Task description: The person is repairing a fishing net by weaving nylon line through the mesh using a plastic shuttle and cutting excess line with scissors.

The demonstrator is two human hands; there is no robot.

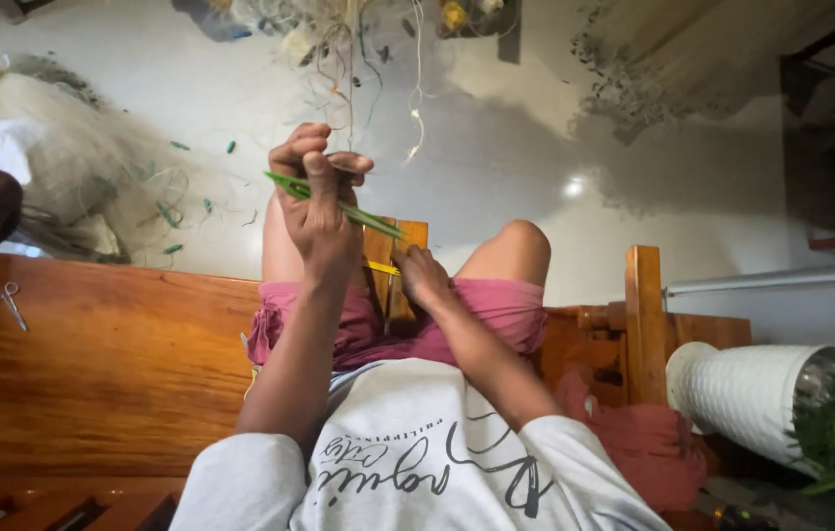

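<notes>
Left hand [319,202] fingers pinch the flat green plastic netting needle [334,202] up high, keeping line taut; right hand [420,275] clenched around a small yellow gauge stick [383,267].

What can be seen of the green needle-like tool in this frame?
The green netting needle is long, thin and flat, plastic by its look, and pointed at the far end. It lies slanted from upper left to lower right, above the person's knees. The left hand grips it about the middle, fingers curled over it. Pale thread hangs close by; whether thread is wound on it cannot be told. The right hand is apart, lower.
</notes>
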